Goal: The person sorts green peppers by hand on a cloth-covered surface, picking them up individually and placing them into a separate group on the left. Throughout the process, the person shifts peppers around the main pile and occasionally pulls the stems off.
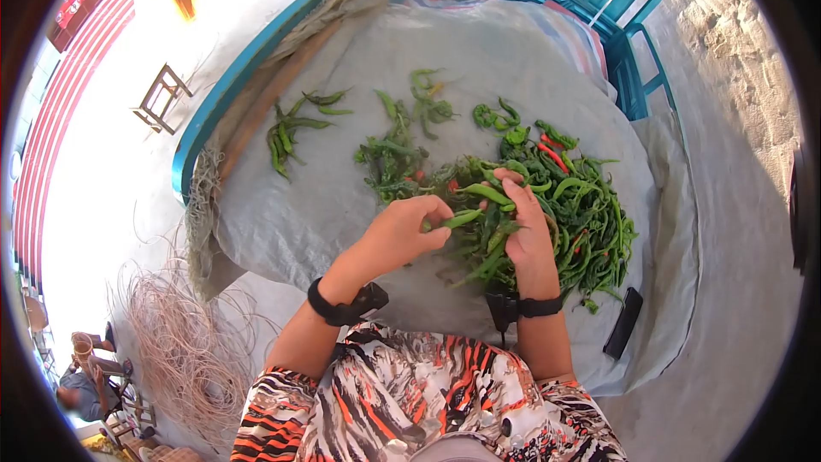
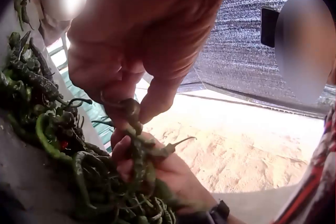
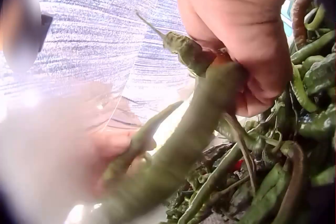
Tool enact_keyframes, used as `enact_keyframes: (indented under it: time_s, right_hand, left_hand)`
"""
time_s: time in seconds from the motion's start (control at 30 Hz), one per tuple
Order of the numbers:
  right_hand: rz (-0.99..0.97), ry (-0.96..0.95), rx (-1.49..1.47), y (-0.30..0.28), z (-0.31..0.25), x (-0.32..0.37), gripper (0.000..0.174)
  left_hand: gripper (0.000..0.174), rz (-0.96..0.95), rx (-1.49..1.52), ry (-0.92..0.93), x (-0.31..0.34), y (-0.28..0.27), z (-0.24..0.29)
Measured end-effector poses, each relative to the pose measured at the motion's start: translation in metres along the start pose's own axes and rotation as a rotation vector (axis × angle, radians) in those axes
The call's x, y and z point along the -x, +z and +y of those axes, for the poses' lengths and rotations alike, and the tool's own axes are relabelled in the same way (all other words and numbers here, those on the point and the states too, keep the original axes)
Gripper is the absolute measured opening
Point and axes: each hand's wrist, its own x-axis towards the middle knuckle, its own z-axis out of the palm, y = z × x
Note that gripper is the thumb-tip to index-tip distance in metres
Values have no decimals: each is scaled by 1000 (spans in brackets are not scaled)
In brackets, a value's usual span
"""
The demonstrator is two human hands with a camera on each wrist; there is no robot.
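Observation:
My left hand (image 1: 402, 231) pinches a green chili pepper (image 1: 463, 219) between thumb and fingers, just left of the other hand. Several more green chili peppers (image 1: 487, 194) are gripped in my right hand (image 1: 532, 231), their ends sticking out past the fingers. In the right wrist view a long green pepper (image 3: 184, 134) hangs from that grip, beside a wrinkled one (image 3: 185, 51) with a thin stem. Both hands are close over a large heap of green peppers (image 1: 599, 214) with a few red ones (image 1: 553, 156) among them. Part of the heap is hidden behind the right hand.
A small group of green peppers (image 1: 291, 133) lies apart at the left on the grey sheet (image 1: 282, 214). Near the sheet's right front lies a black flat object (image 1: 623, 322). Blue metal rails (image 1: 209, 111) edge the cart. Tangled strands (image 1: 184, 334) and a stool (image 1: 162, 96) are on the ground.

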Motion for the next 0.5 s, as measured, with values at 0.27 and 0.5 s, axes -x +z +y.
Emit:
enact_keyframes:
  time_s: [0.27,0.5]
  right_hand:
    - [33,40,39,-1,-6,13,27]
    - [8,111,5,8,1,14,28]
  left_hand:
    - [34,368,-27,17,-15,-14,16]
    - [21,65,-12,45,-10,13,1]
